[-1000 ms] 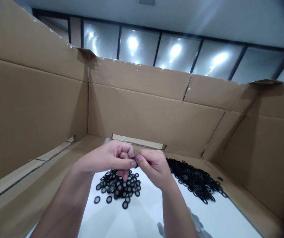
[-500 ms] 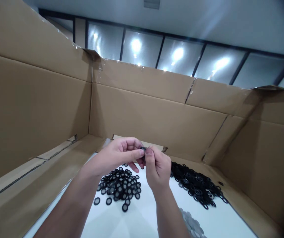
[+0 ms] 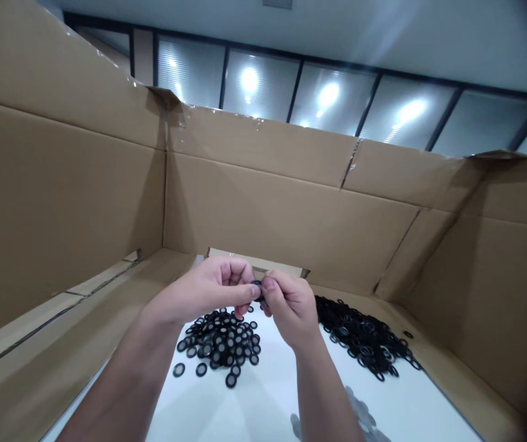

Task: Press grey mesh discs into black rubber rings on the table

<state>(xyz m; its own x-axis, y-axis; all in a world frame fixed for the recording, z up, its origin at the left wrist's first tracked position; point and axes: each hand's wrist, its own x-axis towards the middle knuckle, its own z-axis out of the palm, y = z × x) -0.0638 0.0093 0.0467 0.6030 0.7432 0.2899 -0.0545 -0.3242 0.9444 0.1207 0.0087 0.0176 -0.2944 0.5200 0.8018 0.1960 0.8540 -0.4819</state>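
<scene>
Above the white surface, my left hand and my right hand meet, both closed on one small black ring. The left thumb presses on it from one side, and the right thumb and fingers pinch its other edge. Fingers cover much of the ring, so I cannot tell whether a disc sits inside. Below my left hand lies a pile of black rings with grey centres. A heap of plain black rings is to the right of my right hand. Thin grey discs lie beside my right forearm.
Tall cardboard walls enclose the white work surface at the back and both sides. One stray black ring lies on the cardboard at right. Glazed panels stand beyond the box.
Both hands have shifted slightly left, still together. The black ring shows a little more between the thumbs. My right forearm has moved, and more grey discs show on its left side.
</scene>
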